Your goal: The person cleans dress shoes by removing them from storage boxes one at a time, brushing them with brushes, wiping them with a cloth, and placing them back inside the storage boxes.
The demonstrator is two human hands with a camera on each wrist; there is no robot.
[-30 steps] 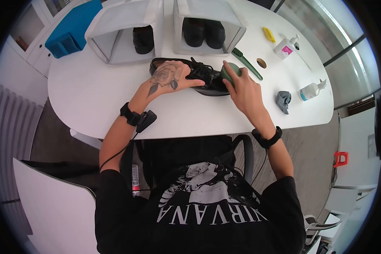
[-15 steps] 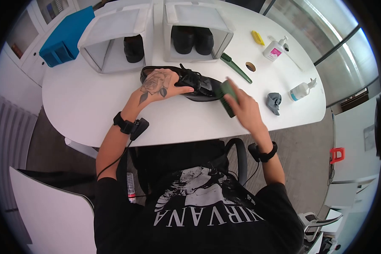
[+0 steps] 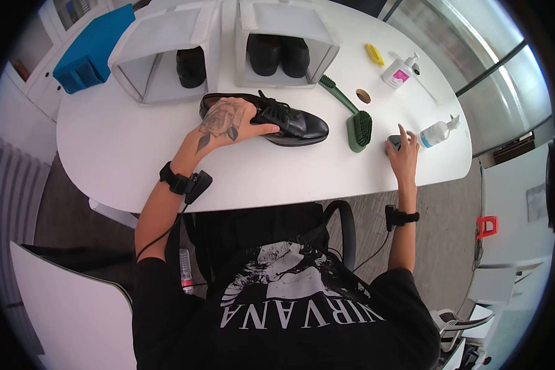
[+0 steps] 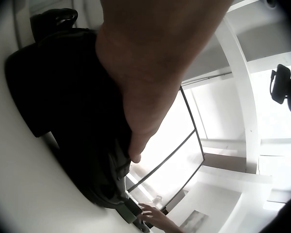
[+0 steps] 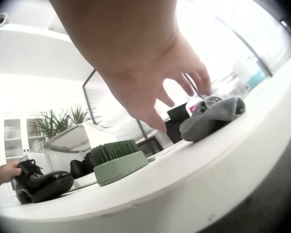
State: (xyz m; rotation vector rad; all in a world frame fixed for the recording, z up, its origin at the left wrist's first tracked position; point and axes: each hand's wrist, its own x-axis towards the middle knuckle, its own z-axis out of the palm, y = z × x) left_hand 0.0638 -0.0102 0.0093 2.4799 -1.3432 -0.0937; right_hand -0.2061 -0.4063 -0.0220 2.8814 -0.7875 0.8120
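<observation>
A black lace-up dress shoe (image 3: 305,126) lies on the white table, toe to the right. My left hand (image 3: 228,120) grips it around the heel and opening, thumb along the near side by the laces. At the right, my right hand (image 3: 404,154) hovers over a crumpled grey cloth (image 5: 211,119), fingers spread and nothing between them. To the left of that hand, a green shoe brush (image 5: 121,167) rests on its back with its bristles up.
A long-handled green brush (image 3: 336,92) lies behind the block brush. Two open white boxes (image 3: 287,18) at the back contain black shoes. Rightward stand a spray bottle (image 3: 435,134) and a pump bottle (image 3: 398,75), near a yellow object (image 3: 374,54).
My right hand has put the green shoe brush down bristles up, let go of it, and moved right to the grey cloth. The left hand still holds the shoe.
</observation>
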